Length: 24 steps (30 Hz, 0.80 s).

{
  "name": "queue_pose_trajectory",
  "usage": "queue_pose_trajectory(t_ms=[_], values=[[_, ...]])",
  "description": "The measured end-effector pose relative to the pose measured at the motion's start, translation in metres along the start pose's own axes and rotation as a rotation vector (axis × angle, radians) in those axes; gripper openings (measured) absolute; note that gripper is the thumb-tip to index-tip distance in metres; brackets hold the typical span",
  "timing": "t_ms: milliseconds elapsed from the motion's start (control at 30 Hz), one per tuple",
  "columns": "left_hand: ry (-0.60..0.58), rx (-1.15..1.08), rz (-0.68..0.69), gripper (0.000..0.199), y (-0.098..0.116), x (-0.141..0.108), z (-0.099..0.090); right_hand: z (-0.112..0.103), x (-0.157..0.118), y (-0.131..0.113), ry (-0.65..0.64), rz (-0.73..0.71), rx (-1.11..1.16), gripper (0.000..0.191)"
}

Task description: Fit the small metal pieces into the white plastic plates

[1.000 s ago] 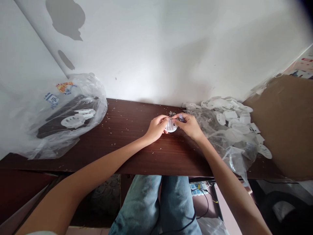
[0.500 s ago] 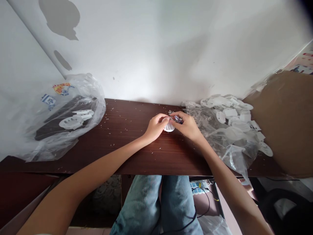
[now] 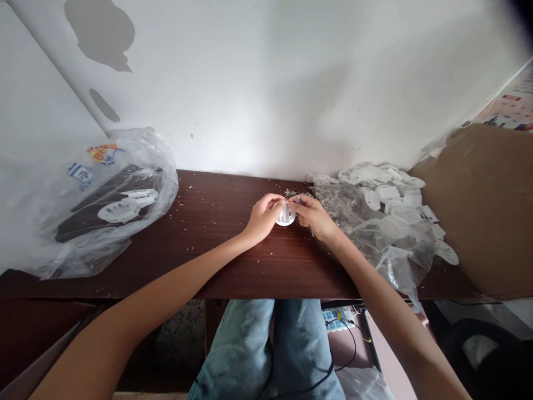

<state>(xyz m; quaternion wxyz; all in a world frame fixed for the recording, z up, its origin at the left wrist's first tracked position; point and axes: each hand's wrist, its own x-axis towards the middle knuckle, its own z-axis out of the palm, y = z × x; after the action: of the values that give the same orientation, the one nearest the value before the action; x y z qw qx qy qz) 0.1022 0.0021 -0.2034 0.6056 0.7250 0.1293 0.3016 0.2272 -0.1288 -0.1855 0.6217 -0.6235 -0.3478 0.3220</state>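
The left hand [image 3: 263, 218] and right hand [image 3: 314, 216] both clasp a round white plastic disc [image 3: 285, 217]; it sits centred between them, no long axis showing, low over the dark wooden desk [image 3: 208, 266]; a heap of white plastic pieces [image 3: 387, 194] lies right of the grip.

We are wearing pale, faded blue denim jeans [image 3: 233, 350] whitening across the thighs, and we are working with bare, unsleeved arms [image 3: 166, 286] and ungloved hands [image 3: 263, 218].
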Motion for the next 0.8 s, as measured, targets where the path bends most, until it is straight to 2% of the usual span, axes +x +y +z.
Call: queue_pose_trajectory(t_ms=[267,400,567,800], values=[[0.025,-0.094,-0.023,0.027,-0.003,0.004,-0.002,0.0,0.003,0.005,0.041,-0.096,-0.13,0.047],[-0.01,-0.267,-0.077,0.041,-0.008,0.01,-0.002,0.001,-0.001,-0.002,0.006,-0.068,0.1,0.045],[-0.049,-0.284,-0.123,0.032,-0.006,0.012,-0.001,0.005,-0.004,-0.005,-0.054,-0.009,0.338,0.043],[-0.139,-0.482,-0.247,0.024,-0.002,0.015,-0.004,0.01,-0.004,-0.002,-0.091,0.074,0.533,0.042]])
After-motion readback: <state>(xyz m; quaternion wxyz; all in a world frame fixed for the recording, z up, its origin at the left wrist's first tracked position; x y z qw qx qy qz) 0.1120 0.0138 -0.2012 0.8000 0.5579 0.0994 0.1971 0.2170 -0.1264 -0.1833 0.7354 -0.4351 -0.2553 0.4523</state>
